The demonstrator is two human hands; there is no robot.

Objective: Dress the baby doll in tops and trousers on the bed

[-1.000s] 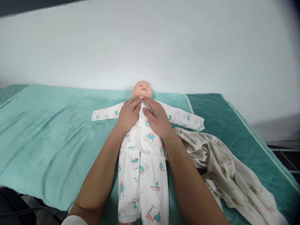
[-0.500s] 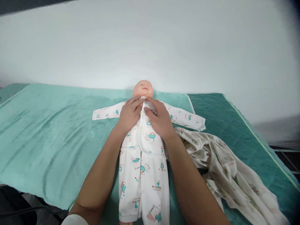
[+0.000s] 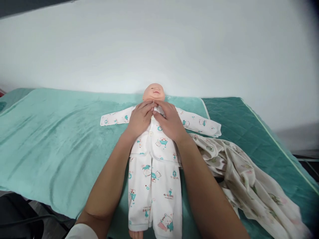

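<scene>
A baby doll (image 3: 154,91) lies on its back on a teal blanket (image 3: 54,139), dressed in a white printed shirt (image 3: 159,141) and matching trousers (image 3: 154,192). Its sleeves stretch out to both sides. My left hand (image 3: 139,119) and my right hand (image 3: 169,122) rest on the doll's chest, fingertips meeting at the shirt's collar just under the chin. Both hands pinch the front edges of the shirt near the top button.
A crumpled cream printed cloth (image 3: 244,182) lies to the right of the doll on a darker quilted green cover (image 3: 251,126). A white wall (image 3: 159,43) rises right behind the bed. The bed's near edge drops to a dark floor at lower left.
My hands stay at the collar, fingers closing tighter on the shirt edges. The view has shifted slightly, so the doll sits a little higher and further right.
</scene>
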